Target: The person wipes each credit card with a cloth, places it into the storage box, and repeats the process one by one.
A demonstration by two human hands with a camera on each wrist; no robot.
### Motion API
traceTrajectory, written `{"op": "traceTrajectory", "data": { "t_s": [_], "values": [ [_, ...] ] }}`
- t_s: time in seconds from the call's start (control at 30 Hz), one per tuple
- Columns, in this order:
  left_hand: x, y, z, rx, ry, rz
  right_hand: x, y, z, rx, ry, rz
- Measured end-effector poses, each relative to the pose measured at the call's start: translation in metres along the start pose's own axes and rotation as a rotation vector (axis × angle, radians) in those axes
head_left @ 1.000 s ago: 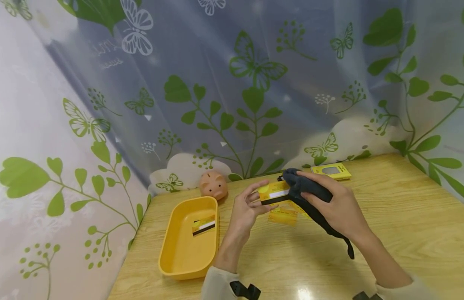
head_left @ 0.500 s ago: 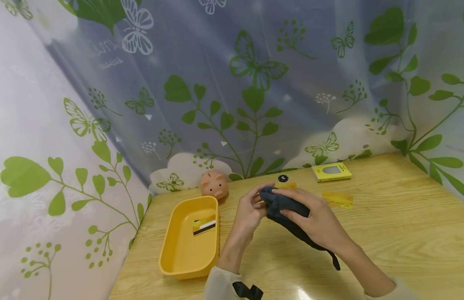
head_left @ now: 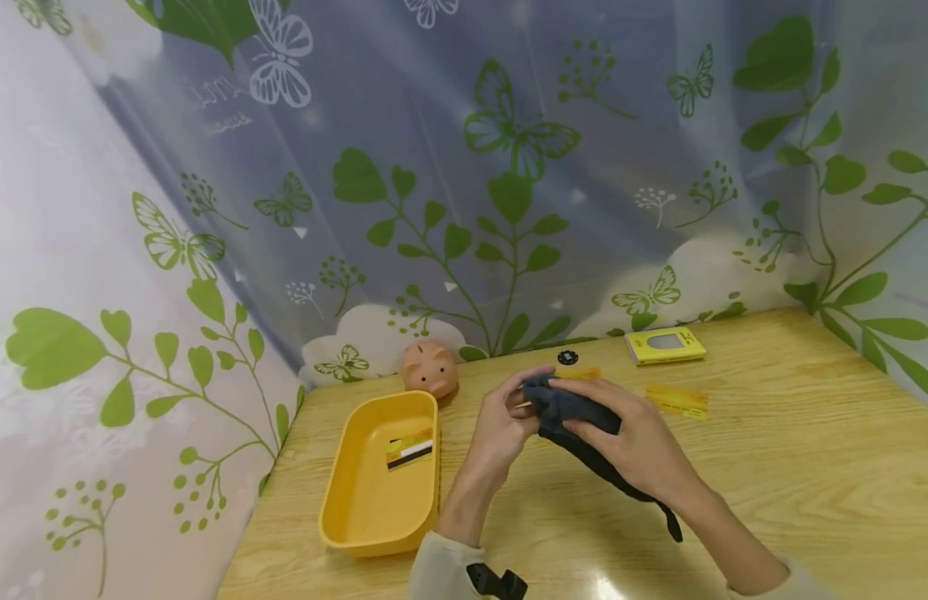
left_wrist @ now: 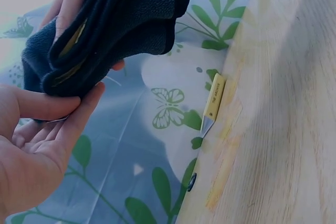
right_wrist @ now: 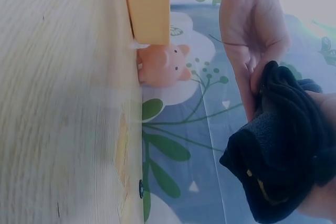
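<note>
Between both hands is a folded dark blue cloth pouch (head_left: 580, 412) with a thin strap hanging down at its lower right. My right hand (head_left: 636, 433) grips its body, thumb on the near side and fingers over the top. My left hand (head_left: 500, 425) is at its left end; in the left wrist view, thumb and fingers pinch the pouch's edge, where a thin pale rim shows. Slivers of yellow peek from the pouch (left_wrist: 115, 30) folds there. Behind the hands lie two yellow cards, one card (head_left: 584, 372) partly hidden, the other card (head_left: 677, 401) farther right.
A yellow plastic tray (head_left: 340, 508) with striped cards (head_left: 410, 452) inside stands at left. Behind it sits a pink piggy bank (head_left: 430, 371). Near the curtain are a black round chip (head_left: 567, 357) and a yellow box (head_left: 666, 345).
A second ago a yellow card stuck out of the pouch toward my left hand; now it is out of sight. The pouch and right hand moved left, then stayed nearly still.
</note>
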State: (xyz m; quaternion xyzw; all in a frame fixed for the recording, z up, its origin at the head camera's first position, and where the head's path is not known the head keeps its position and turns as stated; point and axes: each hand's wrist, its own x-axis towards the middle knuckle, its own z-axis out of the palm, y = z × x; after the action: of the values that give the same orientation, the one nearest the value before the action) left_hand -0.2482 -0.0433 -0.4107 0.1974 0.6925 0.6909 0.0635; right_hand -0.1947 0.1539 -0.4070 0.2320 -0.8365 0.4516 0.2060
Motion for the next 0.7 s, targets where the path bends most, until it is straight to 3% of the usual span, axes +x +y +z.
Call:
{"op": "traceTrajectory", "data": {
  "t_s": [0.3, 0.5, 0.7],
  "values": [
    [0.0, 0.003, -0.002, -0.033, 0.025, -0.044, 0.001, 0.006, -0.009, -0.019, 0.023, 0.033],
    [0.0, 0.005, -0.003, -0.01, 0.047, -0.035, 0.002, 0.011, -0.013, -0.035, 0.056, 0.028],
    [0.0, 0.006, -0.006, -0.078, 0.054, -0.024, 0.002, 0.019, -0.023, -0.027, 0.08, 0.071]
  ]
}}
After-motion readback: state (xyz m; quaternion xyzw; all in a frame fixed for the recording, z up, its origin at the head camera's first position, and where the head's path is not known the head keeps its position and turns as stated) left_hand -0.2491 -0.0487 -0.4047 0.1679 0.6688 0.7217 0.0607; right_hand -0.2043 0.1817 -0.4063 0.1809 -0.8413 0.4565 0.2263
